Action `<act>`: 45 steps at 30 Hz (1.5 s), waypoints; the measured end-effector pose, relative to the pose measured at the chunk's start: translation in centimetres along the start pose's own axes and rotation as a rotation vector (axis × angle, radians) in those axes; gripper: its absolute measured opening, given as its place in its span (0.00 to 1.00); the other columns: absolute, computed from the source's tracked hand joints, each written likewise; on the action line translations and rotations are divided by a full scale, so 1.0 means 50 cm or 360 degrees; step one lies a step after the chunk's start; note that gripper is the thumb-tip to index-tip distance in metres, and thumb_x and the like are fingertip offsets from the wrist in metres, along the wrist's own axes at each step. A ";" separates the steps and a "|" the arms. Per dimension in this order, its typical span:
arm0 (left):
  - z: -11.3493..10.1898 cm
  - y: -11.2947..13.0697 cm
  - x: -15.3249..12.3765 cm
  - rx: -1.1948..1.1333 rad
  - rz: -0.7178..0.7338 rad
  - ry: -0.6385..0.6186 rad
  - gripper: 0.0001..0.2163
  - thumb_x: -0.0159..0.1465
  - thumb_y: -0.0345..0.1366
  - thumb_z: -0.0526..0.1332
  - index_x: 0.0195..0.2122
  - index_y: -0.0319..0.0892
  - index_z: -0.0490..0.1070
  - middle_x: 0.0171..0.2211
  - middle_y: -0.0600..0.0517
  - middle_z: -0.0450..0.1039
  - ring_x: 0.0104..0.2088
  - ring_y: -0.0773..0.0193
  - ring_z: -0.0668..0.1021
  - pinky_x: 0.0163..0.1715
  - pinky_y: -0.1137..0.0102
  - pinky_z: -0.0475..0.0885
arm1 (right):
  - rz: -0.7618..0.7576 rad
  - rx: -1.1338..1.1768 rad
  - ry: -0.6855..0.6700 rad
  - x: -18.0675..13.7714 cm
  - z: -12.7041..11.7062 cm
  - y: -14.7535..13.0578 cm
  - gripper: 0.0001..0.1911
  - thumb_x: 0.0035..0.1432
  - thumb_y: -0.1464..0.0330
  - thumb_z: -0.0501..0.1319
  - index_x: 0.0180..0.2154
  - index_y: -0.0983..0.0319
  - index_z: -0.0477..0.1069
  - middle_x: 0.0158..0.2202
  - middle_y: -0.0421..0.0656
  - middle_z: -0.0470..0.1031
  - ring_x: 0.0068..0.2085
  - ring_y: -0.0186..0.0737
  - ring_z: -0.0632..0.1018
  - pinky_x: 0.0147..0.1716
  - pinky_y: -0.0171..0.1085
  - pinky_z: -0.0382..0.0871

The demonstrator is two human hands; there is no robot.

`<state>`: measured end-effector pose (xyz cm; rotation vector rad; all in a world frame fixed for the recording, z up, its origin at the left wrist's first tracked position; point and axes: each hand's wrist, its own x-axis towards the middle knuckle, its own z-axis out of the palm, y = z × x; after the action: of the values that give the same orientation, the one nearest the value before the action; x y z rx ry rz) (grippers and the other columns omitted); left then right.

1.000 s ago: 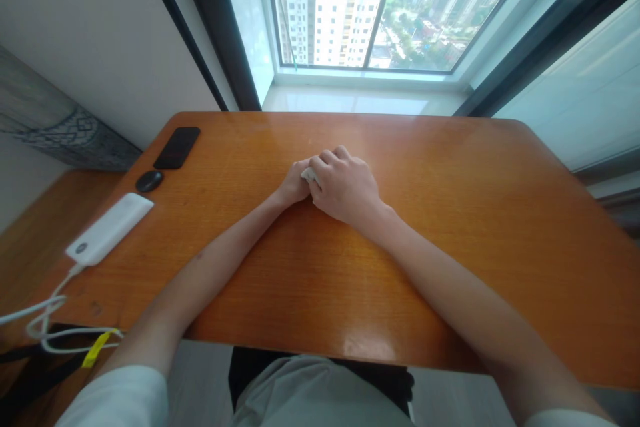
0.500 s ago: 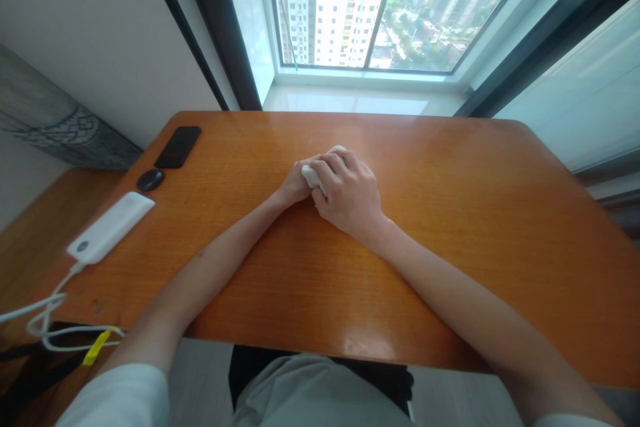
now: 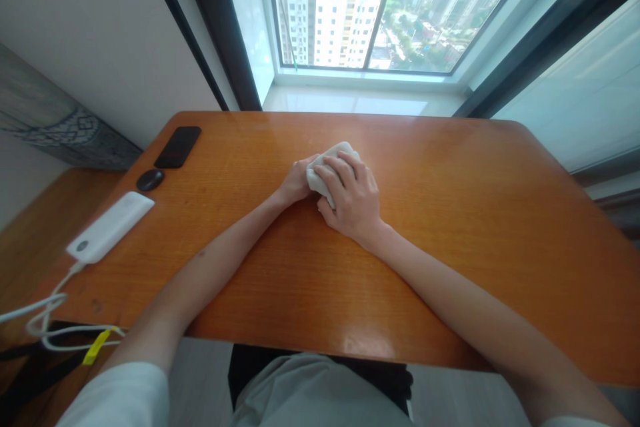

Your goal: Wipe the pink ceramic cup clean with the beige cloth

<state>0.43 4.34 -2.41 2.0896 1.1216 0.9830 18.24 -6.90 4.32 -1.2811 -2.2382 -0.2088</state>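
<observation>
In the head view, the right hand (image 3: 353, 203) grasps a white cloth (image 3: 315, 180), with its fingers bent over the top. The left hand (image 3: 296, 180) is at the cloth's left side, partly hidden, so I cannot tell its grip. The cloth is over the wooden table (image 3: 475, 213), well apart from the black phone (image 3: 178, 147).

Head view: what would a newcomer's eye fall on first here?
Probably the crumpled white bundle near the middle of the orange-brown desk, with the right hand curled over it and the left hand at its left side. Next, the bright window beyond the desk's far edge, then the white device with a cable attached, on the desk's left side.
</observation>
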 end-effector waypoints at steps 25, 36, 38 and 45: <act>-0.013 0.005 -0.004 -0.0186 -0.0130 0.0004 0.07 0.70 0.36 0.69 0.40 0.38 0.77 0.36 0.54 0.82 0.37 0.65 0.77 0.39 0.70 0.73 | -0.0116 -0.0014 -0.0057 -0.030 0.017 0.024 0.34 0.71 0.68 0.60 0.75 0.54 0.62 0.79 0.52 0.61 0.81 0.63 0.55 0.72 0.66 0.63; -0.022 0.030 -0.005 -0.0160 -0.0231 0.0062 0.09 0.70 0.40 0.67 0.42 0.39 0.78 0.36 0.56 0.82 0.36 0.67 0.77 0.38 0.72 0.70 | -0.0204 -0.0092 -0.0051 -0.035 0.027 0.034 0.32 0.74 0.67 0.60 0.76 0.54 0.62 0.82 0.50 0.55 0.83 0.66 0.48 0.76 0.69 0.56; -0.025 0.036 -0.006 -0.0149 -0.0286 0.0071 0.10 0.69 0.42 0.66 0.43 0.41 0.78 0.37 0.56 0.83 0.37 0.65 0.77 0.38 0.72 0.70 | -0.0223 -0.0082 -0.0051 -0.036 0.033 0.040 0.35 0.73 0.68 0.61 0.77 0.54 0.60 0.83 0.49 0.53 0.84 0.67 0.46 0.77 0.70 0.54; -0.028 0.055 -0.011 -0.0115 -0.0310 0.0112 0.09 0.68 0.41 0.63 0.43 0.42 0.78 0.39 0.57 0.84 0.38 0.65 0.76 0.41 0.72 0.69 | -0.0242 0.0003 -0.0042 -0.044 0.054 0.053 0.45 0.71 0.68 0.63 0.81 0.50 0.49 0.85 0.46 0.47 0.84 0.68 0.42 0.78 0.74 0.50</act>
<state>0.33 2.69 0.25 1.8616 1.2786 0.9940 20.28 -6.07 0.57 -1.1189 -2.3592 -0.2473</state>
